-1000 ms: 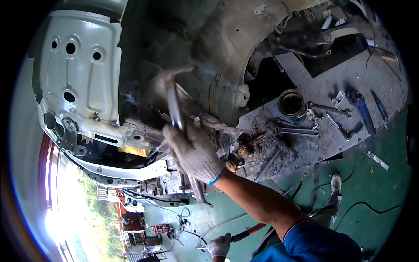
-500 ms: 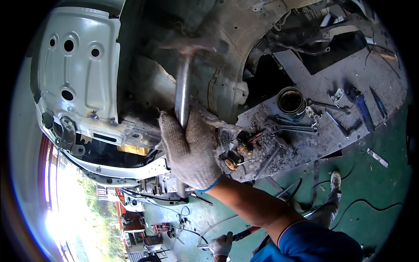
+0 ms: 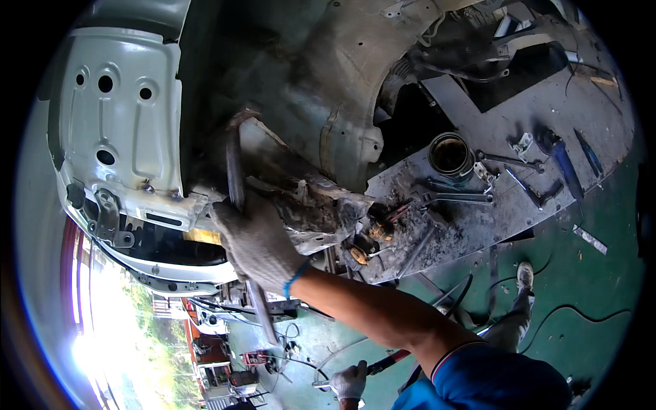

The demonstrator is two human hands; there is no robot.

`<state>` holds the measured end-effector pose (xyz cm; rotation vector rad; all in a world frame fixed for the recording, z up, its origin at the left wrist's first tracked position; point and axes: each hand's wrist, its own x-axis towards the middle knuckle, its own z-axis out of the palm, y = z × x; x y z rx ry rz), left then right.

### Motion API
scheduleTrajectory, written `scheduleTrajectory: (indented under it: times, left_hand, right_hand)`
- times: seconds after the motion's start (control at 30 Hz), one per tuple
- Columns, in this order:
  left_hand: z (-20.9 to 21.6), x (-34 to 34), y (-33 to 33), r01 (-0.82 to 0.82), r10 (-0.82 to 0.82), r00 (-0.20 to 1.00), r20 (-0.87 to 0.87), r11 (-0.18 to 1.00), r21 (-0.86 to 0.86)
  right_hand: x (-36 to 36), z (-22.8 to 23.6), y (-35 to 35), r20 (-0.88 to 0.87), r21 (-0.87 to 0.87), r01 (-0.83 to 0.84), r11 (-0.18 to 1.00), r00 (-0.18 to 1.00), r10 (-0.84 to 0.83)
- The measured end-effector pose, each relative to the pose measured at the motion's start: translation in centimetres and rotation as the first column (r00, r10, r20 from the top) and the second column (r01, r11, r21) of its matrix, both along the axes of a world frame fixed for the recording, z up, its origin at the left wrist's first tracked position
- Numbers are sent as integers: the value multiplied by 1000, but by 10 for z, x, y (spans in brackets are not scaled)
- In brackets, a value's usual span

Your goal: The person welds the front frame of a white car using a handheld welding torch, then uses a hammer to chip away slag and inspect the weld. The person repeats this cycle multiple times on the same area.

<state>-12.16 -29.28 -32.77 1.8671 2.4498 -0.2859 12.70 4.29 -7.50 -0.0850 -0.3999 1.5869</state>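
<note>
My right hand (image 3: 256, 239), in a grey knitted glove, is closed around the metal handle of a hammer (image 3: 235, 164). The hammer's head is up at the torn edge of a dirty, crumpled metal section (image 3: 301, 205) of a vehicle body; whether it touches cannot be made out. The handle's lower end sticks out below my fist. At the bottom, my left hand (image 3: 350, 380), also gloved, grips a long tool with a black-and-red handle (image 3: 387, 362) and a shiny metal end. My right arm hides part of that tool.
Left of the hammer stands a pale body panel (image 3: 123, 116) with round holes. A grey bench (image 3: 506, 137) to the right carries an open can (image 3: 451, 154), wrenches (image 3: 465, 198), a blue-handled tool (image 3: 567, 171) and debris. Hoses (image 3: 581, 314) cross the green floor.
The hammer in my right hand has moved left and down, tilting, with its head now by the torn metal edge. My left hand has stayed nearly in place.
</note>
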Motion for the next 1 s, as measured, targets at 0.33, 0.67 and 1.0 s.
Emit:
scheduleTrajectory:
  times: [0.33,0.67,1.0]
  left_hand:
    - [-10,-8,-14,-26,26,1000,17,1000,-8]
    - [-2,12,-5,-28,28,1000,-1,999,-15]
    - [0,16,-6,2,-1,1000,-22,1000,20]
  right_hand:
    - [3,2,-2,139,-18,40,999,990,-37]
    - [-3,6,-2,66,34,126,991,989,-129]
    - [10,-8,-9,58,-63,-120,991,991,123]
